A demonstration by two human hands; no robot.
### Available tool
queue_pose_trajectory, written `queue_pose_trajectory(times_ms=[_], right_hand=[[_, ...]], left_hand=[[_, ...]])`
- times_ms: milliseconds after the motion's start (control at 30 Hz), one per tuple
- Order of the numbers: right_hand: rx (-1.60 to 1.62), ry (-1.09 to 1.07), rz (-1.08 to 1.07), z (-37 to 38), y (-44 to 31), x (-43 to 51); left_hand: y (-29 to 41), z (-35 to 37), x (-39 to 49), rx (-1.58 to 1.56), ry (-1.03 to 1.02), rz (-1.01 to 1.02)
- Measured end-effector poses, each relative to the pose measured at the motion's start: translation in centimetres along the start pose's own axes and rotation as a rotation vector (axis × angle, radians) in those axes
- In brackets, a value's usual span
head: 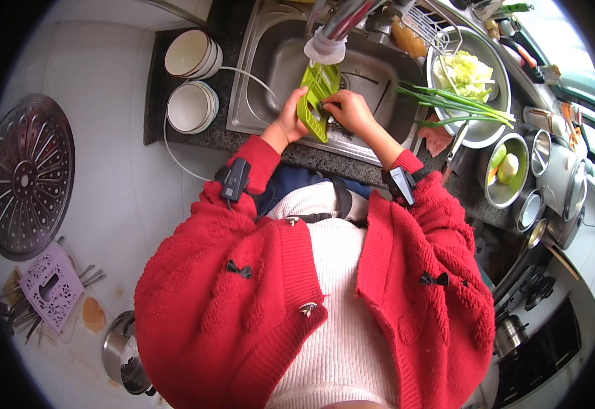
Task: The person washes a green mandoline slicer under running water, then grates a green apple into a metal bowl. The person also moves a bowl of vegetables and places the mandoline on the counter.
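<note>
A green plastic kitchen tool with slots, perhaps a grater frame (321,82), is tilted over the front of the stainless steel sink (282,56). My left hand (292,116) grips its left edge near the lower end. My right hand (349,108) has its fingertips pinched at the tool's right side, on a small dark thing too hidden to name. Just above the tool's far end is the faucet (326,43) with a translucent nozzle. Dark bits lie on the sink's front rim below my right hand.
Stacked bowls (187,53) stand left of the sink. To the right, spring onions (461,105) lie across a large metal basin (504,97) holding chopped leafy vegetable (463,74). A smaller metal bowl (521,191) holds peeled vegetables. A pink cloth (434,139) lies by the sink's right edge.
</note>
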State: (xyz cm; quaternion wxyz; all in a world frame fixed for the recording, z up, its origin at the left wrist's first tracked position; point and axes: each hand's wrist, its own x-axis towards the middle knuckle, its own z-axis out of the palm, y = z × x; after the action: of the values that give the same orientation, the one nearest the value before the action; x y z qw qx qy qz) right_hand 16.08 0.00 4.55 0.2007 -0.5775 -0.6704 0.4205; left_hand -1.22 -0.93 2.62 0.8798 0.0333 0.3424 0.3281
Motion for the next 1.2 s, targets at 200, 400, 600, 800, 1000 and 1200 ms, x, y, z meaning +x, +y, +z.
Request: queue_pose_trajectory(times_ms=[200,400,600,800,1000,1200], right_hand=[[0.124,0.016,-0.315,-0.2,-0.7,2.9],[-0.021,0.216,-0.362,1.6,-1.5,2.8],[-0.133,0.162,-0.249,0.2,0.0,3.0],[-0.027,0.105,-0.457,0.4,-1.5,2.2],[-0.007,0.363,-0.260,1.4,-0.4,1.5],[-0.107,0.285,-0.109,0.7,0.9,2.8]], left_hand=[[-1.1,-1.3,-1.0,0.216,0.108,-0.168],[-0.3,-1.9,-1.1,0.427,0.096,-0.050],[0.1,-0.5,-1.8,0.421,-0.015,-0.190],[0.5,0.5,-1.4,0.719,0.066,-0.112],[-0.6,1.3,-1.9,0.533,0.044,-0.029],[-1.2,-0.9,-1.4,0.334,0.024,-0.125]])
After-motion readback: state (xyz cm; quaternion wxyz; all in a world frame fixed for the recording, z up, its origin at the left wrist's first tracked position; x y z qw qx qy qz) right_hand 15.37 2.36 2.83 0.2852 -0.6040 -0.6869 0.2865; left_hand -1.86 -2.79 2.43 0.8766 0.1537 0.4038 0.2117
